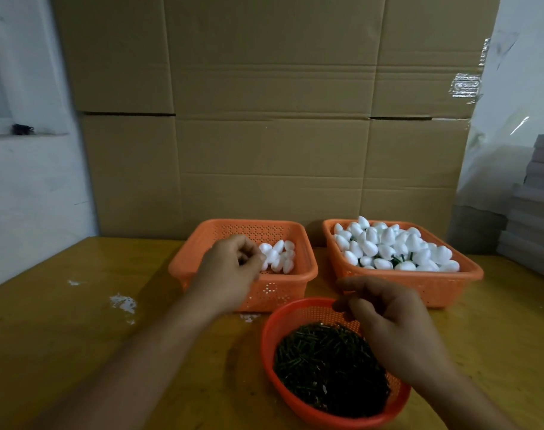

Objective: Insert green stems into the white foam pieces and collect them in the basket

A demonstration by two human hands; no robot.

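Left hand (230,268) at centre frame, over the left orange basket (295,279) of plain white foam pieces (278,256); fingers curled, contents of grip not discernible; right hand (397,330) lower right, fingers loosely curled above the round basket (272,330) of green stems (323,364), hold likewise unclear; finished pieces (391,246) fill the right basket (450,285) on the desk (78,321).

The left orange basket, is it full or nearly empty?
Nearly empty: the left orange basket holds only a few white foam pieces.

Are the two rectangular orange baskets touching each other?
Apart. The head view shows a strip of wooden table between the left basket and the right basket, along their whole facing sides.
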